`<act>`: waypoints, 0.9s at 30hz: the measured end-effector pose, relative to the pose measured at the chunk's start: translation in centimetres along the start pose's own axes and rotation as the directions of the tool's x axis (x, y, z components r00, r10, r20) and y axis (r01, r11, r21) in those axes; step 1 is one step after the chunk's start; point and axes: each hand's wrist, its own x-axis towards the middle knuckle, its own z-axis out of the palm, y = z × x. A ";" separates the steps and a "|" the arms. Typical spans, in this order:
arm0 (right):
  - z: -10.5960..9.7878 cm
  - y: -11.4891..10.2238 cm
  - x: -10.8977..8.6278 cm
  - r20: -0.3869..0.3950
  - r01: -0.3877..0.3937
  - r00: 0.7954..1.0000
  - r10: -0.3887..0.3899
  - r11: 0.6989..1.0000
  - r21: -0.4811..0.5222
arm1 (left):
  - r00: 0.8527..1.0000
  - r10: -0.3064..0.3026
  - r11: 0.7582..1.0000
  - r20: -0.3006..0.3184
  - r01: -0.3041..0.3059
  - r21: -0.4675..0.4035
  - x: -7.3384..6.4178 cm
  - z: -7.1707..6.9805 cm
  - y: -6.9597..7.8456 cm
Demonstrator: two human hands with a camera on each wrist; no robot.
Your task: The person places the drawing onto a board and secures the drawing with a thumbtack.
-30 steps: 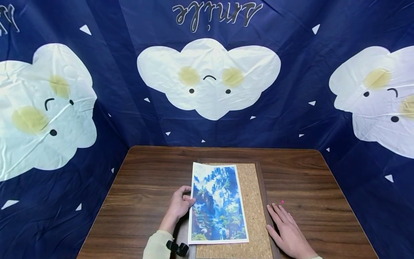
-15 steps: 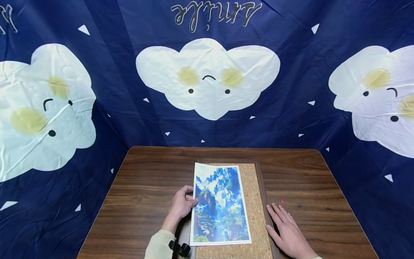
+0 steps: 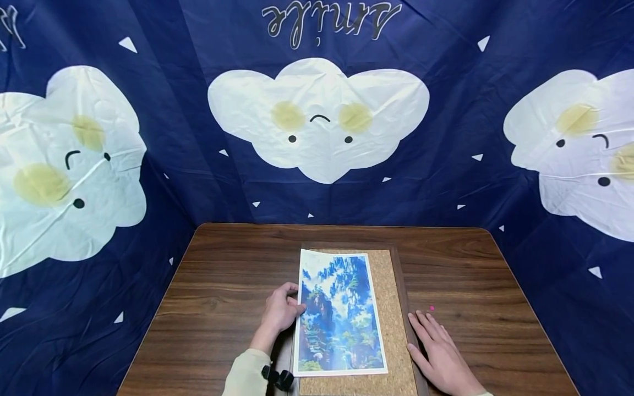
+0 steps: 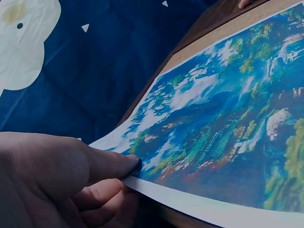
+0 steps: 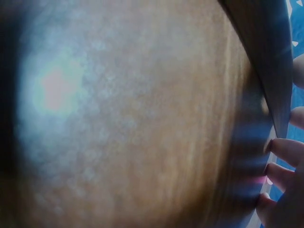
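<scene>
A printed picture of blue mountains and a waterfall, with a white border, lies over a framed cork board. My left hand pinches the print's left edge between thumb and fingers; in the left wrist view, the thumb presses on top while the fingers are beneath. The print's upper left corner curls up a little. At the board's right side my right hand rests with fingers extended, the thumb and index fingertips against the wooden frame. The cork's left part is hidden under the print.
The board lies on a brown wooden table. A small pink piece sits just beyond my right fingertips. Dark blue cloth with white cloud faces surrounds the table's back and sides.
The print has slid slightly to the right over the cork with my left hand holding its edge. My right hand has stayed in place.
</scene>
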 end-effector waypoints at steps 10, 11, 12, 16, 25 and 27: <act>0.0 0.0 -0.1 0.011 -0.007 1.000 0.007 1.000 0.004 | 1.000 0.008 1.000 -0.020 -0.008 0.011 0.0 0.4 0.5; 0.0 0.0 -0.1 0.011 -0.007 1.000 0.007 1.000 0.004 | 1.000 0.011 1.000 -0.023 -0.011 0.016 0.1 0.4 0.5; 0.0 0.0 -0.1 0.011 -0.007 1.000 0.007 1.000 0.004 | 1.000 0.012 1.000 -0.025 -0.012 0.019 0.1 0.5 0.6; 0.0 0.0 -0.1 0.008 -0.006 1.000 0.006 1.000 0.004 | 0.999 0.019 0.999 -0.035 -0.018 0.027 0.2 0.7 0.6; -0.2 -0.3 0.0 -0.021 0.018 1.000 -0.018 1.000 -0.010 | 0.996 0.067 0.996 -0.056 -0.063 0.069 0.4 1.2 0.8; -0.2 -0.3 0.0 -0.025 0.020 0.999 -0.020 1.000 -0.012 | 0.993 0.092 0.992 -0.067 -0.086 0.094 0.4 1.3 0.9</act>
